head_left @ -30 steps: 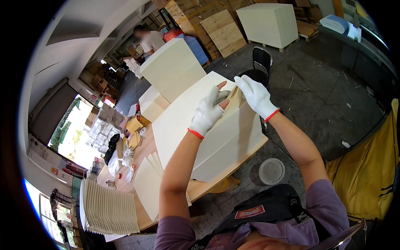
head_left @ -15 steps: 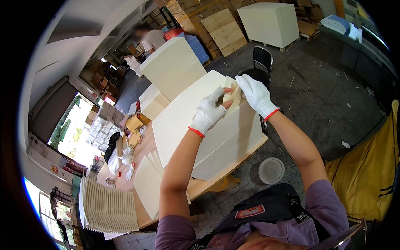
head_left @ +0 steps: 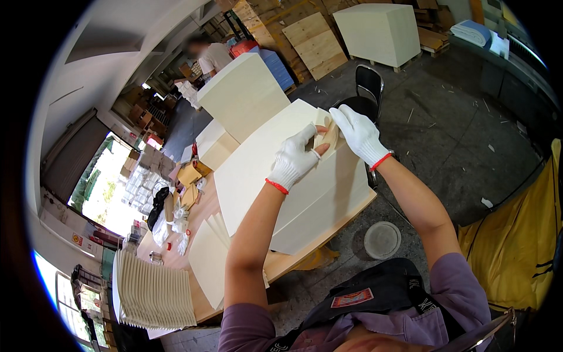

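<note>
A tall stack of cream paper sheets [head_left: 264,170] lies on the table in front of me. At its far right corner, several sheets [head_left: 329,136] are bent up in a curl. My left hand [head_left: 295,155] wears a white glove with bare thumb and fingertip showing, and it is closed on the near side of the curled sheets. My gloved right hand [head_left: 358,134] has its fingers together at the curl's outer edge, seemingly pinching it; its thumb is hidden.
Fanned sheets [head_left: 205,252] and a wavy paper pile [head_left: 155,287] lie on the wooden table [head_left: 173,258] at left. Behind stands another tall paper block [head_left: 246,94]. A black chair [head_left: 368,88] is beyond my right hand, a round lid-like disc [head_left: 382,240] below. A person [head_left: 212,56] stands far back.
My right hand has shifted very slightly left at the curled sheets. The left hand keeps nearly the same place and grip.
</note>
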Tool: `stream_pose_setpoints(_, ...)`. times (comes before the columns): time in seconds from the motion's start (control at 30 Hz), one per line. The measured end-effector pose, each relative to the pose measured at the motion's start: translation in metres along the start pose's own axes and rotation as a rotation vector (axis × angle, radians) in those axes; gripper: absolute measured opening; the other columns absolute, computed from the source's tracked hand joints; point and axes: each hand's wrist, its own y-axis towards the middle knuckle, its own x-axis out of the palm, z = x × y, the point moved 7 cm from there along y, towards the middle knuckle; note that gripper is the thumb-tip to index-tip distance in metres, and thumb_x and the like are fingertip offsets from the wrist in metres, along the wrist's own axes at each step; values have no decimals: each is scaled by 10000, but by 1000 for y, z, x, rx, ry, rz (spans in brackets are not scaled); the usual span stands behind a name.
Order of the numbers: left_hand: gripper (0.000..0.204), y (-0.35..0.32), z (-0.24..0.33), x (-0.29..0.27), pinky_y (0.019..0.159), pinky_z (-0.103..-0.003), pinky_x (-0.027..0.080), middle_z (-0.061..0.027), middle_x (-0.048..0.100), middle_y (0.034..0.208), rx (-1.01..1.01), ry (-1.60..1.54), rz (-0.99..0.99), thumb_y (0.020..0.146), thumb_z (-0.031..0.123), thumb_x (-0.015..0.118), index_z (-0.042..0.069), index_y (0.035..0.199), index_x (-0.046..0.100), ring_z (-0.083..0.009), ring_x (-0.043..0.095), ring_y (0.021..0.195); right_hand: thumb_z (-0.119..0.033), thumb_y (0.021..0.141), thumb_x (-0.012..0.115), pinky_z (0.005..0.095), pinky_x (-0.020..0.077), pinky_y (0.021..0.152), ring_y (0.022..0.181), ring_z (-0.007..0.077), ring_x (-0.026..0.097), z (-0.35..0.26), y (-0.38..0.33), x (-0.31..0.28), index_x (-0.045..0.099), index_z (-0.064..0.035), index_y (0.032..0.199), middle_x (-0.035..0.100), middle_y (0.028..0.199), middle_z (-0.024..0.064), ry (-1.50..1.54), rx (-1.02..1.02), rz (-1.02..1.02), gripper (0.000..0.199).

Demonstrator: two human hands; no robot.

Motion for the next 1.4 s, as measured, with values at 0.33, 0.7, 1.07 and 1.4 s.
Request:
stream_pose_setpoints(0.33,291,-3,10,-6,781,-334,537,-77,678,875,120,53,87,1051,147,597,104,1330,670,-171,647,819,-461,1127,414,528,467,698,828,423,655,3,0,0,580,-81,1102,634,886,176,28,59,-28,415)
stream_pose_setpoints(0.7,344,-1,6,-1,657,-310,503,-12,664,806,20,35,39,958,202,801,96,1263,683,-108,611,682,-471,1122,428,534,461,688,827,437,652,9,0,1,561,-69,1052,637,870,199,43,69,3,429)
stream_pose_setpoints(1.07,457,-17,37,-1,898,-432,584,-164,757,1121,245,250,117,899,93,682,186,1347,686,-366,734,1008,-616,1040,519,486,521,751,856,376,714,20,-9,-40,661,-87,954,711,869,157,-79,232,-24,554)
stream_pose_setpoints(1.4,414,16,17,0,868,-482,580,-162,774,1094,100,455,110,903,198,673,222,1315,708,-391,736,988,-603,1003,569,466,539,712,817,337,705,-7,-2,-28,684,-106,951,700,842,126,-511,-258,-200,513)
